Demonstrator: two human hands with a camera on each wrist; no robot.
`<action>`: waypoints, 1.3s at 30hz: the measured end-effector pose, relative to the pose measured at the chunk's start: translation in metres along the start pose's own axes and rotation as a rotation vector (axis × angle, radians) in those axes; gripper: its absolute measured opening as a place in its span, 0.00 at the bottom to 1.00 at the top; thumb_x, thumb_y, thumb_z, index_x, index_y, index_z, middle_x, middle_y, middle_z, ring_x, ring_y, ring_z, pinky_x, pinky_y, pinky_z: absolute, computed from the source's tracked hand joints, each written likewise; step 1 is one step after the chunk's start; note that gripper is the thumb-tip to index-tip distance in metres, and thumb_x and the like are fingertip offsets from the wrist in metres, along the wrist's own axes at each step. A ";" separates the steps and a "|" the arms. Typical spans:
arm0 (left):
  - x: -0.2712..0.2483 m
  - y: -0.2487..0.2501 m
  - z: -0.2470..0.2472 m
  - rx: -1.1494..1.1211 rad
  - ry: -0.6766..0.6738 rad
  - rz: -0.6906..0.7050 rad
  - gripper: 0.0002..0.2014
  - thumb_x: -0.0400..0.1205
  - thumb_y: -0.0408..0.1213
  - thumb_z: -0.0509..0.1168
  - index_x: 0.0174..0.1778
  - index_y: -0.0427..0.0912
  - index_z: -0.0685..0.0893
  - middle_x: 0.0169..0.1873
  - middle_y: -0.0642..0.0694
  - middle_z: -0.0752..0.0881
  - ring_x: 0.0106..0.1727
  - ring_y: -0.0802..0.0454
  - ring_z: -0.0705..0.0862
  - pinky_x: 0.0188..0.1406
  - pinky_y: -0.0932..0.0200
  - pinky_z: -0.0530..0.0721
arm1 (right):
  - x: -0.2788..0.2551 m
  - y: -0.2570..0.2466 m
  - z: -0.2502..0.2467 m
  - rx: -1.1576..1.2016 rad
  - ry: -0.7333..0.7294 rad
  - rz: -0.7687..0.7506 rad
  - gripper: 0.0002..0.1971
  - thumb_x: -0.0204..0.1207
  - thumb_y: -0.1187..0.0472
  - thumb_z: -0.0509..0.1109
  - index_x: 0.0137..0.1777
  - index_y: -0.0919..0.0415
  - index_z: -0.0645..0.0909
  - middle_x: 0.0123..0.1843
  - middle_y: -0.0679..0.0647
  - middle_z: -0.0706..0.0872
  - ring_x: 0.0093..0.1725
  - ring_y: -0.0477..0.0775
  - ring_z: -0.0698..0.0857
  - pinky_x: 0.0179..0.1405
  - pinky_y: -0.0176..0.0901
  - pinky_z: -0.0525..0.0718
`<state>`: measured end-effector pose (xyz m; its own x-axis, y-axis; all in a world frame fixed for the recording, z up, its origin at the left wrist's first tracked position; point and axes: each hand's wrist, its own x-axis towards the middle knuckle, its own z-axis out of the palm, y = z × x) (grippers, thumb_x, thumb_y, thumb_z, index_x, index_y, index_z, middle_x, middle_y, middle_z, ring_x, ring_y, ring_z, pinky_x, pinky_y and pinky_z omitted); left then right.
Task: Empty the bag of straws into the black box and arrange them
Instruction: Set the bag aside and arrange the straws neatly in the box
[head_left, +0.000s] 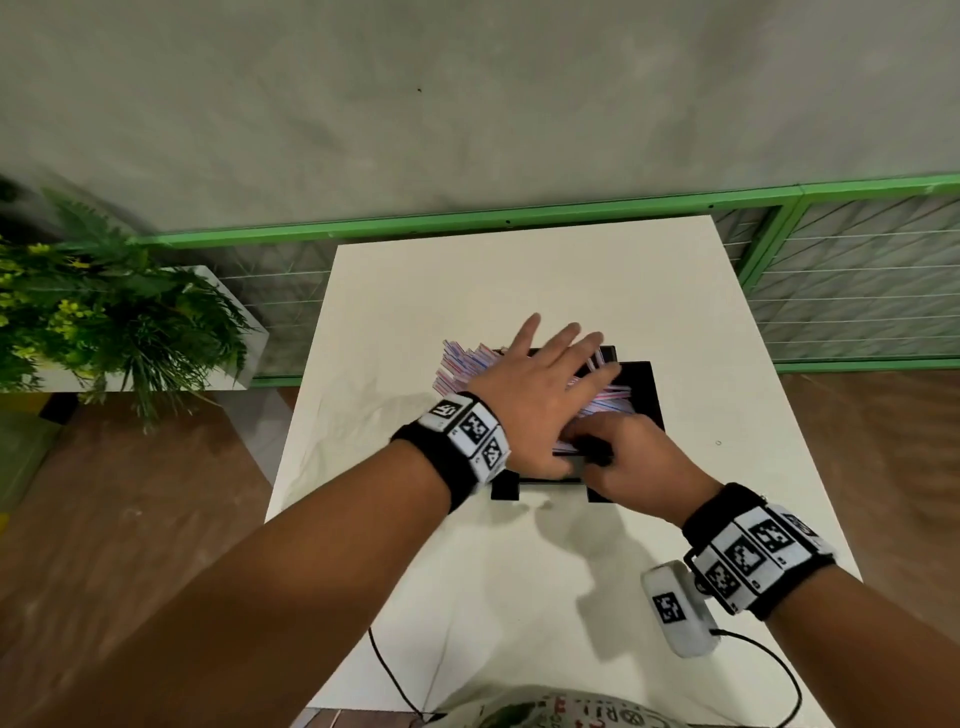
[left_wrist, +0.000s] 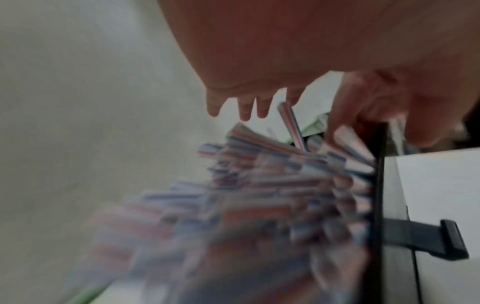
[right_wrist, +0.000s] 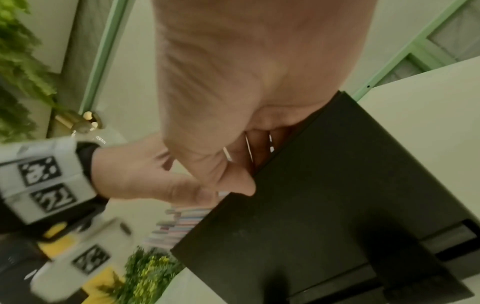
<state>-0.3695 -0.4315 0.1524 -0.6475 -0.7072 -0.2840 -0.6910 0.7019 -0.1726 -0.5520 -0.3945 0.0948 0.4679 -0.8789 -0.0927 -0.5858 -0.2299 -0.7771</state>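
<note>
My left hand (head_left: 540, 384) lies flat with fingers spread over the straws (head_left: 460, 364), which fan out of the black box (head_left: 641, 387) toward its left side on the white bench (head_left: 415, 291). My right hand (head_left: 628, 457) curls its fingers at the box's near edge, just below the left; whether it pinches any straws I cannot tell.
</note>
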 end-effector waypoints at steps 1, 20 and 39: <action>0.007 0.003 -0.001 0.065 -0.048 0.012 0.64 0.66 0.76 0.68 0.90 0.48 0.45 0.89 0.33 0.49 0.90 0.32 0.50 0.83 0.21 0.43 | 0.000 -0.002 0.000 -0.038 -0.040 -0.033 0.14 0.66 0.62 0.69 0.51 0.56 0.87 0.45 0.43 0.91 0.43 0.50 0.88 0.38 0.42 0.84; 0.034 -0.010 -0.001 0.000 -0.146 -0.061 0.54 0.64 0.63 0.64 0.86 0.42 0.61 0.72 0.39 0.76 0.70 0.40 0.78 0.75 0.36 0.69 | 0.034 -0.020 0.018 -0.321 -0.157 0.078 0.19 0.70 0.61 0.72 0.62 0.58 0.83 0.59 0.57 0.88 0.58 0.61 0.85 0.48 0.45 0.80; 0.058 -0.030 -0.014 -0.251 -0.034 -0.212 0.14 0.87 0.35 0.62 0.64 0.53 0.87 0.62 0.48 0.88 0.70 0.42 0.80 0.87 0.33 0.51 | 0.028 -0.008 0.023 -0.331 -0.018 0.118 0.27 0.64 0.49 0.63 0.65 0.50 0.81 0.54 0.50 0.90 0.51 0.59 0.87 0.42 0.49 0.87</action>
<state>-0.3914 -0.4947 0.1545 -0.4729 -0.8289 -0.2988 -0.8694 0.4940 0.0054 -0.5190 -0.4073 0.0842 0.3936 -0.9008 -0.1833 -0.8181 -0.2523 -0.5169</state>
